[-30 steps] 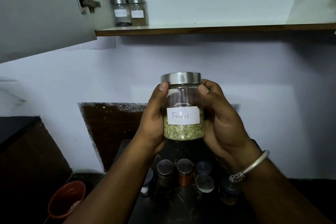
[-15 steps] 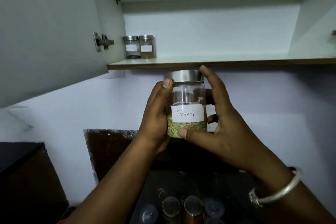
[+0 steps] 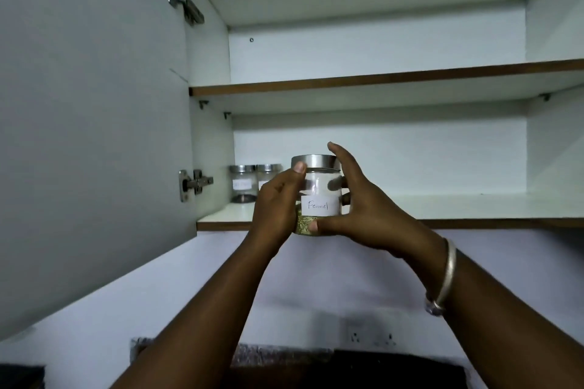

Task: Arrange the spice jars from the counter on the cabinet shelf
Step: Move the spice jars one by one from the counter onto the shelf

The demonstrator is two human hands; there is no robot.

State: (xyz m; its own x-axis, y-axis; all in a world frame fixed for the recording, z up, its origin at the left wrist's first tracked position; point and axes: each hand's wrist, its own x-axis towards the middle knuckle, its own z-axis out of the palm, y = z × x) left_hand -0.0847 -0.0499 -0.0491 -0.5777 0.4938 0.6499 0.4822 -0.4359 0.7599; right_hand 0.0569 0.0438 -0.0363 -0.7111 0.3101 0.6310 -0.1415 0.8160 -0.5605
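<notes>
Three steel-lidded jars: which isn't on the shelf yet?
The Fennel-labelled jar, gripped by the left hand and right hand in front of the lower shelf. The far-left jar and its neighbour stand side by side at the shelf's left end.

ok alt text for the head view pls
Both hands, left hand and right hand, hold a Fennel jar with a steel lid up in front of the lower shelf of an open cabinet. Two more labelled jars stand side by side at the shelf's back left corner, near the open door.
</notes>
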